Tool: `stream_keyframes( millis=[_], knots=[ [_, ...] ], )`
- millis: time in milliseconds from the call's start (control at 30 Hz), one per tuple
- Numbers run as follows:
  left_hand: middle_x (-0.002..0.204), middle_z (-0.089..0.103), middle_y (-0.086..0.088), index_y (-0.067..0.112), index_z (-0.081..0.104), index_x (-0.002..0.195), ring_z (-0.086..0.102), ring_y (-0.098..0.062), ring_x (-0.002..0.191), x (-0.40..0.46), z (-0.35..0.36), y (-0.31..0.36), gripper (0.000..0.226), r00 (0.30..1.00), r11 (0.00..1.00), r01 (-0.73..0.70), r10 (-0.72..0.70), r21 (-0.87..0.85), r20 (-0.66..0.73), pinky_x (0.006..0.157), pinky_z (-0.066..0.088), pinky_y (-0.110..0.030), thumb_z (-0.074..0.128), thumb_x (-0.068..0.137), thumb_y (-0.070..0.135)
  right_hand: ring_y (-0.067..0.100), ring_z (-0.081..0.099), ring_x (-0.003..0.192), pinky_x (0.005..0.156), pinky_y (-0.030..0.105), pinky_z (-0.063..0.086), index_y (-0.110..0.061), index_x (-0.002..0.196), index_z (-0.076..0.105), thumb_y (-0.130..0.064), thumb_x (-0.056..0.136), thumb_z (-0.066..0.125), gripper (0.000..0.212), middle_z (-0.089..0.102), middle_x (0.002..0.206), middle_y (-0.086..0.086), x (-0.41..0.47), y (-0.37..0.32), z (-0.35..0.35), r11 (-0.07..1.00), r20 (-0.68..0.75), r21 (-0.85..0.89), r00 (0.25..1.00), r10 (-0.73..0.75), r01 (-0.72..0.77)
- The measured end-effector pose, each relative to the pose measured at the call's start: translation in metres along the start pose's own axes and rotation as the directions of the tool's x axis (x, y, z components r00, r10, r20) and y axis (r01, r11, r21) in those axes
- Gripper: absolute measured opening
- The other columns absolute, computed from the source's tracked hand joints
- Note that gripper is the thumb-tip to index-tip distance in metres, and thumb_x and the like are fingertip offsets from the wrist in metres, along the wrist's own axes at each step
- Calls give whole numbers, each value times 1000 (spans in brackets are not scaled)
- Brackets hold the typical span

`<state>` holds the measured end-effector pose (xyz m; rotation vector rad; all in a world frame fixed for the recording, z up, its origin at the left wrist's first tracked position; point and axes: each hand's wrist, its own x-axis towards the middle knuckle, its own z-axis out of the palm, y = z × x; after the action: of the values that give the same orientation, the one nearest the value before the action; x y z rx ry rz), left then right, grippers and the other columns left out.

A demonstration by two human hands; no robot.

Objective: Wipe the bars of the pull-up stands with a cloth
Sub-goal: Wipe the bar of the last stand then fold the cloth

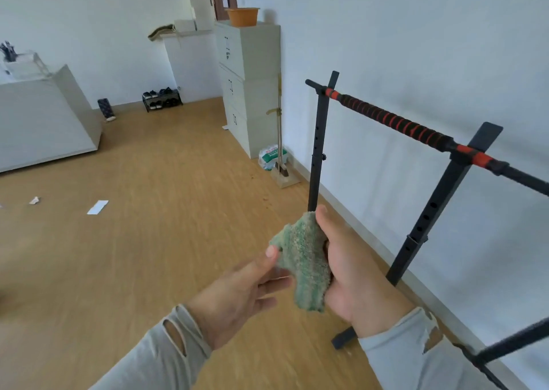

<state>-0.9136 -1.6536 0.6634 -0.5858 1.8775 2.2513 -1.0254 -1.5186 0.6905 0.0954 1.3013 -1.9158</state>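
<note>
A fuzzy green cloth (301,259) hangs between both hands at the centre of the view. My right hand (356,270) is closed around its right side, thumb up. My left hand (246,291) pinches its left edge between thumb and fingers. Behind them, along the white wall, stands a black pull-up stand with a horizontal bar (395,120) wrapped in black and red grip. The bar rests on two black uprights, the far upright (319,140) and the near upright (430,208). The cloth is well below the bar and does not touch it. Another dark bar (517,342) shows at the bottom right.
Grey filing cabinets (249,86) with an orange basin (243,16) on top stand against the wall past the stand. A broom and dustpan (280,158) lean beside them. A grey counter (44,116) is at the left. Paper scraps (98,207) lie on the wooden floor.
</note>
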Motion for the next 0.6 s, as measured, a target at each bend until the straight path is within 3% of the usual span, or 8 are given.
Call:
stream_keyframes(
  millis=[100, 167, 200, 267, 333, 433, 500, 600],
  knots=[
    [136, 64, -3, 29, 61, 136, 60, -20, 124, 20, -5, 9, 70, 996, 994, -22, 32, -109, 85, 113, 38, -45, 58, 81, 72, 36, 75, 96, 89, 50, 59, 5, 115, 73, -40, 99, 62, 49, 76, 106, 22, -2, -7, 5, 998, 111, -17, 992, -56, 58],
    [137, 63, -14, 3, 59, 134, 57, -31, 129, 33, -15, 13, 60, 988, 958, -140, 152, -248, 28, 112, 41, -48, 62, 92, 47, 42, 72, 105, 99, 57, 55, 6, 115, 72, -29, 98, 65, 40, 74, 112, 24, 7, -7, 3, 990, 74, -79, 991, -112, 117],
    [132, 64, -18, -9, 56, 126, 60, -33, 124, 37, -21, 17, 58, 981, 929, -192, 192, -316, -30, 107, 48, -47, 65, 93, 38, 43, 70, 109, 103, 60, 52, 3, 114, 72, -25, 99, 65, 33, 74, 114, 24, 14, -7, 3, 976, 10, -155, 988, -155, 155],
    [108, 71, -18, -6, 58, 103, 71, -28, 98, 46, -38, 25, 38, 965, 897, -260, 229, -358, -126, 78, 61, -37, 68, 93, 30, 37, 71, 107, 99, 59, 55, -11, 108, 74, -23, 102, 62, 19, 75, 113, 16, 25, -6, 12, 907, -116, -363, 956, -270, 212],
    [85, 69, -13, 0, 58, 87, 67, -23, 75, 50, -55, 36, 42, 939, 924, -316, 271, -217, -210, 62, 56, -33, 70, 86, 41, 21, 71, 100, 90, 49, 62, -29, 108, 70, -32, 104, 58, 13, 73, 108, -1, 36, -1, 27, 769, -182, -597, 894, -409, 230],
    [64, 54, -1, 3, 55, 81, 49, -13, 57, 59, -91, 47, 60, 853, 902, -347, 417, 256, -314, 52, 43, -28, 64, 78, 62, 6, 67, 91, 74, 27, 59, -32, 122, 60, -41, 103, 56, 21, 66, 108, -11, 56, 9, 60, 583, -229, -786, 781, -582, 204],
    [61, 51, 0, 8, 53, 81, 44, -10, 51, 67, -116, 54, 53, 815, 855, -356, 482, 378, -323, 47, 38, -21, 61, 81, 61, 4, 67, 84, 67, 21, 53, -33, 121, 58, -40, 100, 63, 23, 66, 103, -11, 70, 14, 82, 631, -274, -731, 736, -619, 259],
    [76, 70, -8, 22, 55, 104, 65, -12, 60, 78, -151, 67, 45, 863, 892, -349, 426, 288, -271, 52, 48, -20, 66, 79, 58, 2, 64, 96, 80, 25, 54, -35, 114, 62, -38, 94, 72, 22, 65, 106, -17, 90, 18, 109, 674, -297, -658, 706, -643, 337]
  ],
)
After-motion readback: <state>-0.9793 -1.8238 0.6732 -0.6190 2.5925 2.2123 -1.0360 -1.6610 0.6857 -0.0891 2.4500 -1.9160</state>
